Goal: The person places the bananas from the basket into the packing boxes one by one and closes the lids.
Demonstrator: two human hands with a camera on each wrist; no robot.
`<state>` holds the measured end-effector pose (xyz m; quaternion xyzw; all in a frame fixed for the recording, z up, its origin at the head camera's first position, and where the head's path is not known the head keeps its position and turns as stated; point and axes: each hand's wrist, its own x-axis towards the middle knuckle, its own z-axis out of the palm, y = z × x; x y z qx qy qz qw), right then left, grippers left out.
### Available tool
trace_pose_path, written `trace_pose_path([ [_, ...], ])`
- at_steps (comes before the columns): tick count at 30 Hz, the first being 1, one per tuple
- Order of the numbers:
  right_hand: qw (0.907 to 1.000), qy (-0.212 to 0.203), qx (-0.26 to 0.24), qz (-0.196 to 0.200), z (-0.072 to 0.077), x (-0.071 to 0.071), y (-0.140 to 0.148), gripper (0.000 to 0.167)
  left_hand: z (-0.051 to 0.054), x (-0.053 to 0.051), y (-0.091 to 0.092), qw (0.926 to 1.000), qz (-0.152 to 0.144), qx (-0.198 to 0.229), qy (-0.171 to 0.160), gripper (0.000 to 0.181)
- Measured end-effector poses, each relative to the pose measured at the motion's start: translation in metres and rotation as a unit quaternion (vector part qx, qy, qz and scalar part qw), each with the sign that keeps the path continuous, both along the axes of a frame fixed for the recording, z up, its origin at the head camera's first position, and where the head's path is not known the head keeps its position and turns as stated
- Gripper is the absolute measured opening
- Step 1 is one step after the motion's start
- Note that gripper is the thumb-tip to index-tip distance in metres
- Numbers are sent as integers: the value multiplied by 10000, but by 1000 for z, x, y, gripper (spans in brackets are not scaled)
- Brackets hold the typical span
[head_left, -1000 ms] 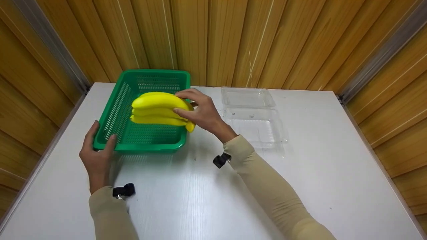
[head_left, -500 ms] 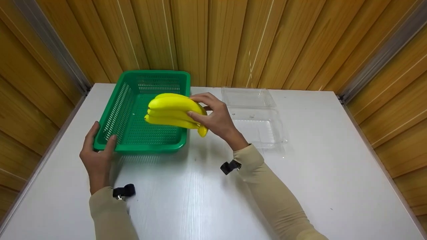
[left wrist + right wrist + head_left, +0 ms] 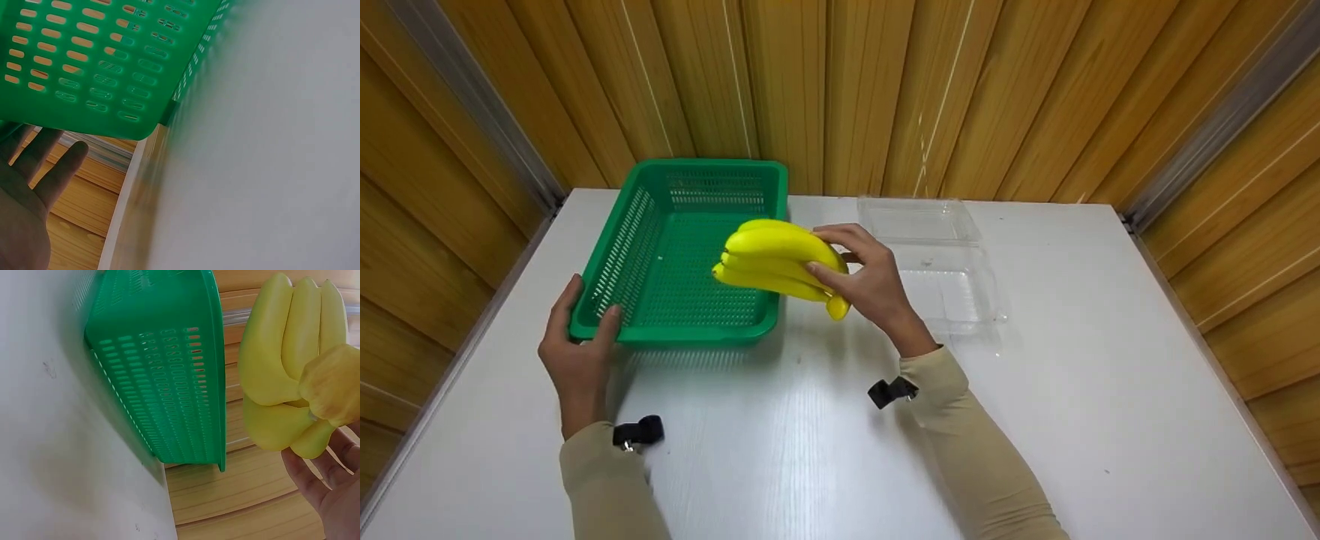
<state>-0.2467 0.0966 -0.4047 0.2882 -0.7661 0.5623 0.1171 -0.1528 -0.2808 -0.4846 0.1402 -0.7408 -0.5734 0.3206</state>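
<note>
A bunch of yellow bananas [image 3: 780, 259] is held up by my right hand [image 3: 870, 274], which grips it near the stem end with thumb and fingers. The free tips point left, over the right rim of a green plastic basket [image 3: 679, 332]. In the right wrist view the bananas [image 3: 275, 343] hang beside the basket [image 3: 163, 371], fingers behind them. My left hand [image 3: 577, 360] holds the basket's near left corner, thumb over the front rim and a finger along the left side. The left wrist view has this hand [image 3: 28, 208] with several fairly straight fingers below the basket's rim.
To the right of the basket, a clear plastic clamshell box [image 3: 960, 296] lies with its lid spread open on the white table [image 3: 795, 450]. Part of it sits behind my right hand. Wood-look panels [image 3: 855, 90] wall in the back and both sides.
My right hand has carried the bananas rightward and slightly toward me, from over the middle of the basket to its right rim. The left hand and basket stay in place.
</note>
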Motion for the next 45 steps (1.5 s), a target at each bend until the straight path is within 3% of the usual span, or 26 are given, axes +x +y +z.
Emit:
trace_pose_path([
  [11, 9999, -17, -11, -169, -9, 7, 12, 40, -1, 1, -1, 9999, -46, -108, 84, 63],
  [19, 9995, 100, 143, -254, -2, 10, 18, 41, 0, 0, -4, 9999, -88, -54, 127, 63],
  [26, 9988, 286, 255, -310, 0, 10, 24, 40, 0, 2, -4, 9996, -82, 152, -203, 63],
  [36, 9985, 299, 291, -359, 2, 9, 30, 42, 3, 6, -7, 9995, -39, 96, -290, 63],
  [45, 9976, 352, 307, -506, 3, 5, 41, 41, 3, 6, -9, 9999, -95, 59, -107, 63],
])
